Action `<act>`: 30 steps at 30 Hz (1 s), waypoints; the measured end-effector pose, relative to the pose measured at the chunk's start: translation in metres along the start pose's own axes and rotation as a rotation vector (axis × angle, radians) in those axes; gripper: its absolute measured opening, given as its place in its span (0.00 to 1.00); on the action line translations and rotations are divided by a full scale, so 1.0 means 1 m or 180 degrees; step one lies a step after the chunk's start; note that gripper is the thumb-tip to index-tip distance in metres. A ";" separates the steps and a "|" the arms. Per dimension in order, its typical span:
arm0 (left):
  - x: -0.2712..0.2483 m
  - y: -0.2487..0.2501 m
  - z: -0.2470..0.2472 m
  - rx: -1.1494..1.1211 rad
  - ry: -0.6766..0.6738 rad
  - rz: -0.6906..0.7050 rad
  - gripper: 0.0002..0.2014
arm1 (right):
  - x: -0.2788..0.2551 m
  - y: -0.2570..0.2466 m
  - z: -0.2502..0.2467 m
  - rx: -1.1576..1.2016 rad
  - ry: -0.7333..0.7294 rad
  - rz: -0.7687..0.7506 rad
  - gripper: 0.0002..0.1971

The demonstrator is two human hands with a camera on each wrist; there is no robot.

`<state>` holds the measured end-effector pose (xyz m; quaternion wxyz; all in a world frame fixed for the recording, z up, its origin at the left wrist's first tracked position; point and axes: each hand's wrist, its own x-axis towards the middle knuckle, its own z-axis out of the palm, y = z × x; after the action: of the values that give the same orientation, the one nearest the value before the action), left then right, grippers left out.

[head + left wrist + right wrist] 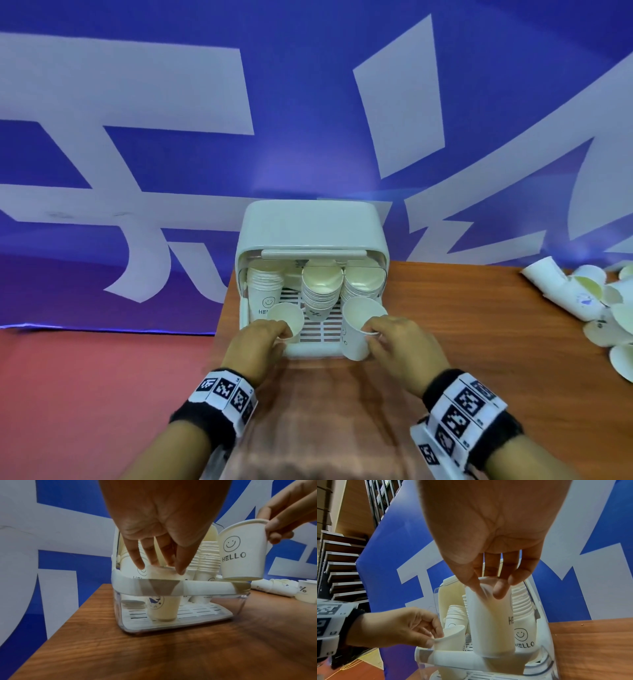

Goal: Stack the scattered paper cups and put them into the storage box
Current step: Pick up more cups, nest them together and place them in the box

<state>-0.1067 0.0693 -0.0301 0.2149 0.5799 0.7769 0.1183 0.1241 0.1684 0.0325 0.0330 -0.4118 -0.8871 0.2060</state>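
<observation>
the left hand (255, 342) is pinching the rim of a whale-print cup (160, 601) with curled fingertips (139, 564), the cup standing upright on the slotted floor inside the storage box (310, 226), at its near left. the right hand (399, 339) is gripping a hello cup (356, 329) at the rim between thumb and fingers, holding it tilted just above the box's near right rim. both hands are sitting at the near edge of the box, which is resting on the wooden table (479, 342). farther in, three cup stacks (322, 291) are standing along the back of the box. loose cups (582, 298) are lying scattered at the table's far right, well apart from the box.
</observation>
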 end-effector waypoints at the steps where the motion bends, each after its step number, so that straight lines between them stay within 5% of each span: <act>1: -0.001 0.000 -0.001 0.0003 -0.0032 0.0002 0.12 | 0.000 -0.003 0.000 -0.0002 0.0015 0.0005 0.06; 13: -0.034 -0.008 -0.047 -0.0570 0.0787 0.0076 0.22 | 0.022 -0.064 0.011 0.0209 -0.0004 -0.0446 0.11; 23: -0.037 -0.021 -0.060 -0.0631 0.0816 -0.0019 0.25 | 0.053 -0.094 0.048 -0.0120 0.0197 -0.0674 0.10; 30: -0.037 -0.022 -0.062 -0.0608 0.0799 0.0026 0.24 | 0.056 -0.091 0.063 -0.0378 -0.0270 -0.0389 0.14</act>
<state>-0.1459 0.0322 0.0226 0.1698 0.5406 0.7805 0.2640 0.0076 0.1368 0.0040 -0.0167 -0.3490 -0.9218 0.1679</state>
